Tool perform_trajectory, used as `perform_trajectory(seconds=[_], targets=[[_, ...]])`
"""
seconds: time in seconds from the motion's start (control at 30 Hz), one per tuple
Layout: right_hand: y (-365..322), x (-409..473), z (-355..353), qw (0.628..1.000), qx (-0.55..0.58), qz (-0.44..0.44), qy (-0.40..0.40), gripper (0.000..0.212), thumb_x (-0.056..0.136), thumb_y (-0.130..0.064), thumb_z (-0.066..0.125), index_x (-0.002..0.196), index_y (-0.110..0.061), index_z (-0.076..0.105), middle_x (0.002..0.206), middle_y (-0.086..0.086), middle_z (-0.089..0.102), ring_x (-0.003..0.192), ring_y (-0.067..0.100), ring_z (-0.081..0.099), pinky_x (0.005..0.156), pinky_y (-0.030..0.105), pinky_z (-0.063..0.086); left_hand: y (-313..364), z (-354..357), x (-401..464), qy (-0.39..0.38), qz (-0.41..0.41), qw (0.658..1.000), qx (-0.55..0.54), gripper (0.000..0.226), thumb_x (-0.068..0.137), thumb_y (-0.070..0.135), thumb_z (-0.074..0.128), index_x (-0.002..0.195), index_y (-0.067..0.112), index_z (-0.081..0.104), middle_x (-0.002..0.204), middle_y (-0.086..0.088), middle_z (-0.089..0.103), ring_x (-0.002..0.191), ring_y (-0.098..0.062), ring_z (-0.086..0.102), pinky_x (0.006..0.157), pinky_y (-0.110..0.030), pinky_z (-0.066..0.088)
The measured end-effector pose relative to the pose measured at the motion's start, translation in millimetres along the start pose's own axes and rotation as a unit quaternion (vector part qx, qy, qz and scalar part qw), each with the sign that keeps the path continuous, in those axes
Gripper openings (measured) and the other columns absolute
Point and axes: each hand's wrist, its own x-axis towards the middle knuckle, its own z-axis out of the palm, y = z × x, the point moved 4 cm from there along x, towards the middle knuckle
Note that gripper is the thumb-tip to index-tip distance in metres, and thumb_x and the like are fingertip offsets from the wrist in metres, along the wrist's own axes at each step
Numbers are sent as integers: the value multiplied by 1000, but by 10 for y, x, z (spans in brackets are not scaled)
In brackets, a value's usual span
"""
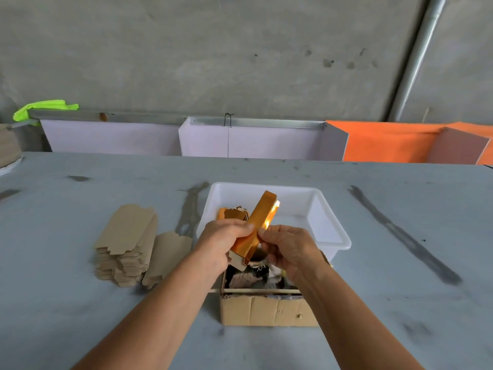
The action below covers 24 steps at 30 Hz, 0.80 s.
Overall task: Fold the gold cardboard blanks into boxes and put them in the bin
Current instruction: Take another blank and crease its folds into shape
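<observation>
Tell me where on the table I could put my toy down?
The table is bare right of the white bin and the brown carton, apart from dark smears. Bare too along the far edge and at the near left. It is crowded in the middle: flat blanks, bin, carton, and both hands holding a gold box.

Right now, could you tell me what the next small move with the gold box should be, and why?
Probably tuck in the near end flap: both the left hand and right hand grip the long gold cardboard box, whose near end looks open, above the white plastic bin.
</observation>
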Motion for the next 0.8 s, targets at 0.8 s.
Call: perform_trajectory(seconds=[0.8], targets=[[-136, 1323, 504, 874, -462, -88, 122, 17, 89, -9, 57, 73, -8, 52, 64, 3, 49, 57, 15, 49, 46, 21, 40, 182, -432, 555, 146, 83, 984, -62, 16, 94, 4, 53, 83, 9, 64, 76, -10, 68, 68, -18, 65, 58, -19, 55]])
